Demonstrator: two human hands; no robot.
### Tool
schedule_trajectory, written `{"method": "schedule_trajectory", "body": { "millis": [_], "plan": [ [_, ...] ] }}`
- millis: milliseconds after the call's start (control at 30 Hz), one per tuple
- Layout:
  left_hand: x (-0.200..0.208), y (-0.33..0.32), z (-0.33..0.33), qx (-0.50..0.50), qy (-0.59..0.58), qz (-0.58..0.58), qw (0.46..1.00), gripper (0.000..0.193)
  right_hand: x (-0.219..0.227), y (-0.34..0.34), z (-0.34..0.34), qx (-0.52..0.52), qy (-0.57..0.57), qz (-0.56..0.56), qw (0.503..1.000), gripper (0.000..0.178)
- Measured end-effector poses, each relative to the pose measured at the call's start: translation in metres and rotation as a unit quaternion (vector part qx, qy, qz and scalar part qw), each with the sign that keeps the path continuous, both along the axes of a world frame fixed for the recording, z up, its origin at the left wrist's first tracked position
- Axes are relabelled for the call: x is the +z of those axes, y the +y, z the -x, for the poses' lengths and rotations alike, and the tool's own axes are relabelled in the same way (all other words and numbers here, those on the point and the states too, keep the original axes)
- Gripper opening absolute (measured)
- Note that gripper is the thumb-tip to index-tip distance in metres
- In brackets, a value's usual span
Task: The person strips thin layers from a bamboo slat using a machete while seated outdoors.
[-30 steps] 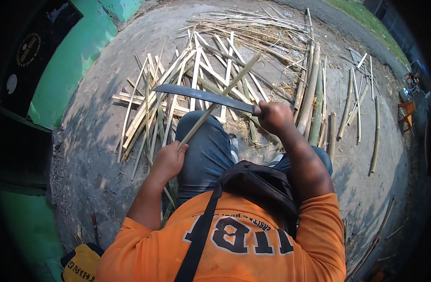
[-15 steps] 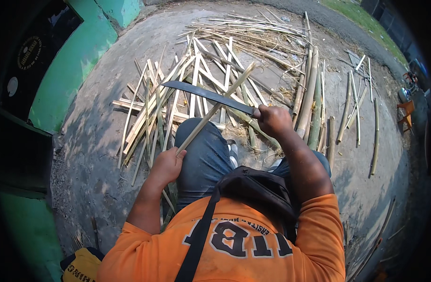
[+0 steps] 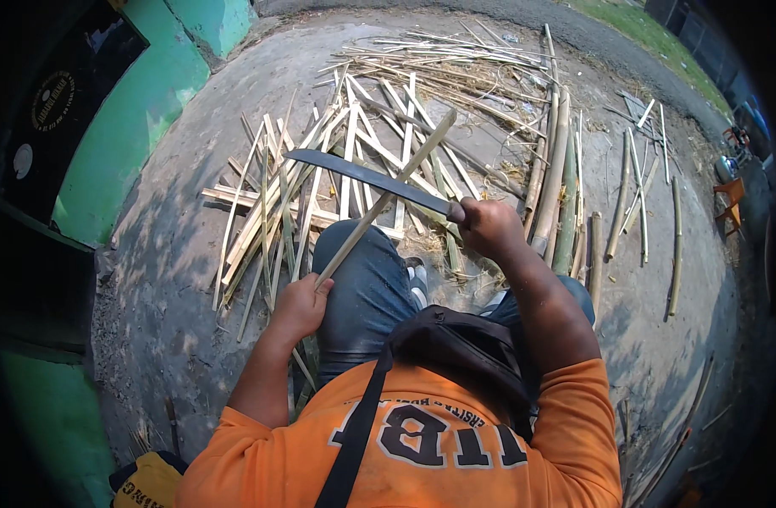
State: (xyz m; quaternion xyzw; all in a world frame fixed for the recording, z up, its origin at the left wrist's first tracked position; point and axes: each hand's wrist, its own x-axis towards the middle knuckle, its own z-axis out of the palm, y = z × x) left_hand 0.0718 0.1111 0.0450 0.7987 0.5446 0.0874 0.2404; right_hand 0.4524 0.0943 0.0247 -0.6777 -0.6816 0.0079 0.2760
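the left hand (image 3: pixel 301 306) is closed around the near end of a slender bamboo strip (image 3: pixel 426 149), which slants up over the left knee (image 3: pixel 358 258) toward the far right. the right hand (image 3: pixel 494 230) is wrapped round the handle of a long knife (image 3: pixel 345 169), its dark blade reaching left and crossing the strip beyond the knee; whether the edge touches the strip cannot be told. on the ground (image 3: pixel 193 339) farther off, to the left and middle, lies a loose heap of pale split strips (image 3: pixel 252 233). thick bamboo poles (image 3: pixel 557 161) lie to the right, pointing away, and an orange chair (image 3: pixel 730 203) stands at the far right.
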Motion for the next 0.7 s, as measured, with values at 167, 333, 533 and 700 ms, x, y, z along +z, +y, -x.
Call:
{"method": "schedule_trajectory", "body": {
  "millis": [167,333,533,700],
  "plan": [
    [0.003,-0.006,-0.002,0.005,-0.017,-0.017,1.0,0.042,0.0,0.0,-0.006,0.005,-0.04,-0.008,0.999,0.027],
    [0.007,-0.001,-0.005,0.001,-0.003,-0.004,1.0,0.04,-0.012,0.008,-0.026,-0.008,-0.001,-0.009,1.0,0.026],
    [-0.001,-0.005,-0.003,0.01,-0.012,-0.015,1.0,0.04,-0.005,-0.001,-0.001,0.047,-0.065,-0.052,0.995,0.021],
    [-0.002,-0.002,-0.002,0.0,-0.012,-0.03,0.999,0.04,-0.007,0.012,-0.032,-0.037,-0.022,0.015,0.999,0.028]
  ]
}}
